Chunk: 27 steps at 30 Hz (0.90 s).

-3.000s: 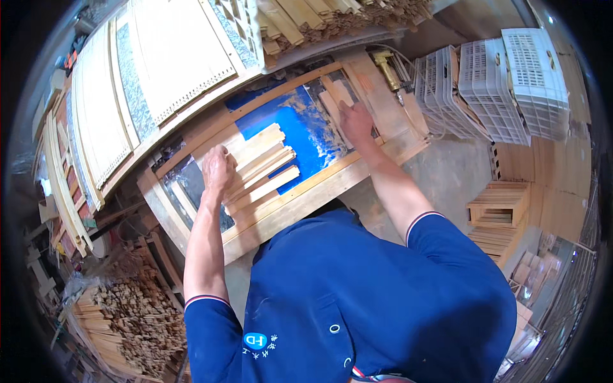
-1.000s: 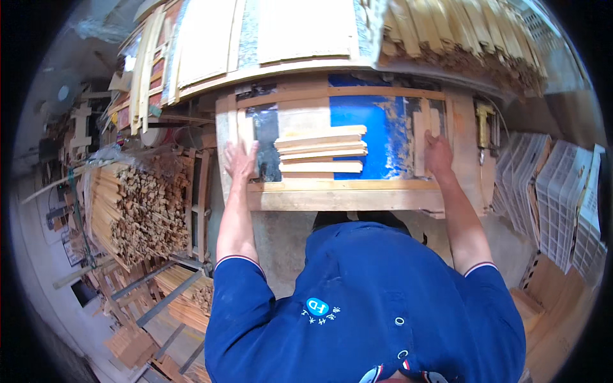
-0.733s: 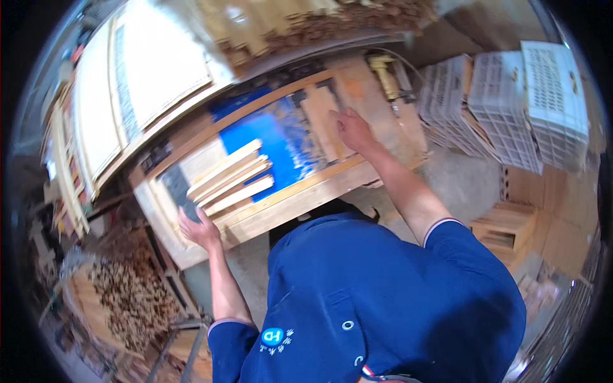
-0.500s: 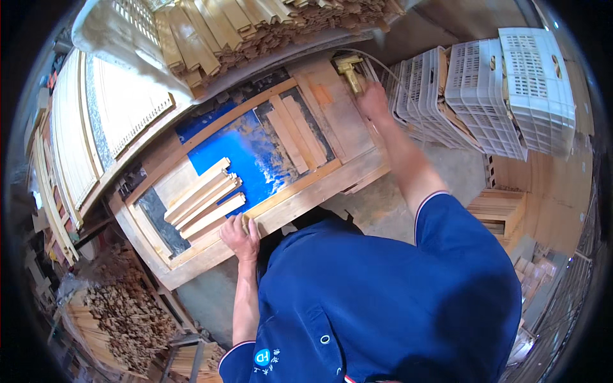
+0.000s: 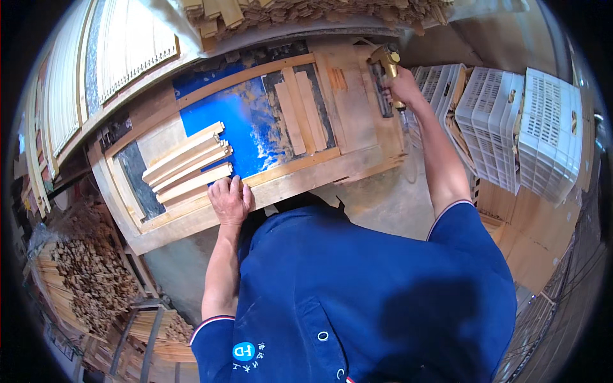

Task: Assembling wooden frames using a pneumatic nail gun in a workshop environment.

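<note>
My left hand point(image 5: 230, 199) lies flat on the near wooden rail of a workbench jig point(image 5: 300, 173), right beside a fan of pale wooden slats point(image 5: 186, 165) that rest on the blue board point(image 5: 242, 131). My right hand point(image 5: 401, 89) reaches to the bench's right end and grips a brass-coloured nail gun point(image 5: 387, 62). Two more slats point(image 5: 301, 115) lie side by side in the middle of the jig.
White slatted plastic crates point(image 5: 511, 127) stand to the right of the bench. Bundles of thin sticks point(image 5: 89, 281) fill racks at lower left. Finished slatted panels point(image 5: 121, 51) and a pile of slats point(image 5: 306, 9) lie beyond the bench. Concrete floor shows under the bench.
My right hand has left the slats in the jig and reached right onto the nail gun. My left hand has come in from the jig's left end to its near rail.
</note>
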Each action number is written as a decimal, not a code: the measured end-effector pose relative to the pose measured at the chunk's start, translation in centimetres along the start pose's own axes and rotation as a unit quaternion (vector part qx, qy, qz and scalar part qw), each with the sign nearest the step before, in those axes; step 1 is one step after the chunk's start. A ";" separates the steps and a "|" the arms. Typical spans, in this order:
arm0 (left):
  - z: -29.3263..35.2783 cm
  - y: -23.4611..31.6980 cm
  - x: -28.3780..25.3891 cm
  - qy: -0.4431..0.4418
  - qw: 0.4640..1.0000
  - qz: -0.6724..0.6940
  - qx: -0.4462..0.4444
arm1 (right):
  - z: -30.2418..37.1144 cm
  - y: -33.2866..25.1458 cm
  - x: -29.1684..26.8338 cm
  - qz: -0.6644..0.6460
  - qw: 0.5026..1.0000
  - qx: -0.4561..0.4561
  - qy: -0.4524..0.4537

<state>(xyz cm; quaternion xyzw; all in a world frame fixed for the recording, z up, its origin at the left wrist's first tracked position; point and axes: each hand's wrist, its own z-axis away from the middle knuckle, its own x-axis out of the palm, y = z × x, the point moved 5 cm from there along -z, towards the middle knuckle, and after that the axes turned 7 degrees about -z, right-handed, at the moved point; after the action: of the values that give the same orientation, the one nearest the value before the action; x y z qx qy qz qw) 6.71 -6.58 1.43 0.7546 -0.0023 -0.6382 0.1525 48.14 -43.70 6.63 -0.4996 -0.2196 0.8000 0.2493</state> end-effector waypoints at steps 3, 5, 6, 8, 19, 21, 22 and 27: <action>-0.2 -0.1 0.3 -0.004 1.000 0.001 0.001 | 2.2 -4.7 2.2 -0.199 0.970 0.026 -0.139; -0.1 -0.2 0.2 0.020 1.000 0.002 0.000 | 2.3 -8.3 5.4 -0.174 0.954 0.001 -0.244; -0.1 -0.3 0.3 0.008 1.000 0.002 -0.008 | 2.3 -10.0 6.7 -0.131 0.963 -0.022 -0.234; -0.2 -0.4 0.2 0.009 1.000 0.001 -0.011 | 2.0 -12.2 9.2 -0.082 0.970 -0.045 -0.225; -0.1 -0.5 -0.3 0.028 0.999 0.019 -0.022 | 0.7 -15.2 12.1 0.004 0.971 -0.089 -0.221; 0.0 -0.5 -0.2 0.029 0.999 0.021 -0.024 | 0.1 -14.6 12.2 0.028 0.974 -0.085 -0.211; 0.0 -0.5 -0.1 0.033 0.999 0.018 -0.023 | -0.4 -14.3 12.2 0.048 0.975 -0.081 -0.199; -0.3 -0.4 -0.3 0.048 0.998 0.021 -0.018 | -0.4 -15.2 11.7 0.125 0.970 -0.107 -0.181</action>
<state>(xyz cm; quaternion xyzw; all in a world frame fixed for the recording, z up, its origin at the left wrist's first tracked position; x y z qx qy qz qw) 6.88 -6.08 1.72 0.7814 0.0003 -0.5976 0.1794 46.81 -24.59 7.49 -0.3938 -0.2806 0.8740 0.0485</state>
